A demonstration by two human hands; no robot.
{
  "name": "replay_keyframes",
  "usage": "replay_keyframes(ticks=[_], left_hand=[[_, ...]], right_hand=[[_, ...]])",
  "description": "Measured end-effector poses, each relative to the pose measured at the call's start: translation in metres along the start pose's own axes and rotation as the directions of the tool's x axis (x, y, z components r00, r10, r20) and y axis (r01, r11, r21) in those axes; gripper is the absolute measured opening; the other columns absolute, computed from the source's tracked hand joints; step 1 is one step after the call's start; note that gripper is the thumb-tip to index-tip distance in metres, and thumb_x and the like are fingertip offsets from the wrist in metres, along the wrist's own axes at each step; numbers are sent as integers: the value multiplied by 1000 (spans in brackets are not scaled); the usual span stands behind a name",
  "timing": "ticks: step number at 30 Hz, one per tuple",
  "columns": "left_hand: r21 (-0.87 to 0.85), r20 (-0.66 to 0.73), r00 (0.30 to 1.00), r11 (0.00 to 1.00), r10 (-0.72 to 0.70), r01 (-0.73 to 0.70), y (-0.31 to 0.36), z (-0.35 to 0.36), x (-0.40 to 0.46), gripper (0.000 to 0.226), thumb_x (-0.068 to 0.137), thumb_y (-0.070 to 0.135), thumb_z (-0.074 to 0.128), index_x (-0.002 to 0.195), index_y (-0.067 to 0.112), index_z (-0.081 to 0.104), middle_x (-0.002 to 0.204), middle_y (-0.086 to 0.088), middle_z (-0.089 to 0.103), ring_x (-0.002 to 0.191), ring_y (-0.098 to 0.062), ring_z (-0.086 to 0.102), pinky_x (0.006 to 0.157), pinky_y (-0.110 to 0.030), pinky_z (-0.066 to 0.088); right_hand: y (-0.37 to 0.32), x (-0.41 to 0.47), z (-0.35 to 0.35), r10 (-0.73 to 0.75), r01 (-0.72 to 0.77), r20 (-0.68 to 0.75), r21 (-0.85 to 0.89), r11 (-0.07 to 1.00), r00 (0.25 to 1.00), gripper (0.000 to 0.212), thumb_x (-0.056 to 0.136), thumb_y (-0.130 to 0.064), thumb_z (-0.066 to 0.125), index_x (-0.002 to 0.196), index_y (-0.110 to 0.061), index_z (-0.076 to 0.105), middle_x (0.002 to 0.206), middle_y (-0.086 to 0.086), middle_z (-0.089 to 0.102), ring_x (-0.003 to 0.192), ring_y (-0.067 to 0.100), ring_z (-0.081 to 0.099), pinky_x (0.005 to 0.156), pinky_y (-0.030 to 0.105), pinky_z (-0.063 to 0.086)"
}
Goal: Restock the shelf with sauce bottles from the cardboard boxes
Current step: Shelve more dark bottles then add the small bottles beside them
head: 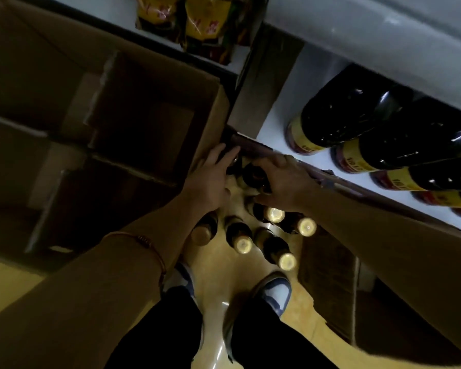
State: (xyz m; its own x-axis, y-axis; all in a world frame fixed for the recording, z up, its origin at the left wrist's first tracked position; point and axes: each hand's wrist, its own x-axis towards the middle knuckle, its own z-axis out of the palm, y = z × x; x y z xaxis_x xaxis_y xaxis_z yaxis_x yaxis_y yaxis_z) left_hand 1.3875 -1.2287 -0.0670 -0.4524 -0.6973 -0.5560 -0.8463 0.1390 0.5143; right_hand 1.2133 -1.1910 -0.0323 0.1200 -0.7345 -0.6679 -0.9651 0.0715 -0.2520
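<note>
— Down low: where are the dark glass sauce bottles (242, 237) with pale caps?
— Standing on the floor between brown cardboard box (96, 123) and white shelf (282, 113).
— Hands?
— Left hand (210, 179) and right hand (282, 182) each curl around a bottle.

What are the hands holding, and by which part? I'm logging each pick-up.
The right hand grips a dark sauce bottle standing on the floor, fingers over its top. The left hand reaches for a neighbouring bottle; its grip cannot be told.

No text reads clearly: the yellow labels (308, 141) on shelf bottles right of the right hand (282, 182) show blurred characters.
</note>
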Motion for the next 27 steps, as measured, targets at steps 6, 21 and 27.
replay_keyframes(ticks=[6, 21, 27], left_hand=[[-298, -89, 996, 954, -3, -24, -23, 35, 22, 99, 84, 9, 67, 150, 41, 1, 156, -1, 28, 140, -23, 33, 112, -45, 35], [-677, -185, 973, 736, -139, -24, -29, 57, 82, 41, 77, -7, 72, 110, 4, 49, 104, -6, 49, 96, -12, 47, 72, 1, 36], [-666, -187, 981, 741, -55, -85, -38, 63, 92, 46, 72, -20, 64, 114, -1, 55, 95, 3, 55, 79, 14, 53, 71, -3, 41]], right_hand=[[3, 47, 32, -22, 7, -75, -198, 980, 997, 56, 96, -27, 54, 148, -19, 34, 147, 13, 38, 135, 33, 35, 109, 40, 29], [45, 87, 7, -185, 167, 263, 92, 982, 947, 70, 69, -15, 86, 131, -30, 56, 135, -2, 57, 125, 19, 50, 104, 34, 41], [47, 93, 6, -240, 223, 276, 93, 970, 931, 74, 66, -50, 81, 134, -37, 55, 132, -11, 59, 125, 12, 50, 107, 30, 37]])
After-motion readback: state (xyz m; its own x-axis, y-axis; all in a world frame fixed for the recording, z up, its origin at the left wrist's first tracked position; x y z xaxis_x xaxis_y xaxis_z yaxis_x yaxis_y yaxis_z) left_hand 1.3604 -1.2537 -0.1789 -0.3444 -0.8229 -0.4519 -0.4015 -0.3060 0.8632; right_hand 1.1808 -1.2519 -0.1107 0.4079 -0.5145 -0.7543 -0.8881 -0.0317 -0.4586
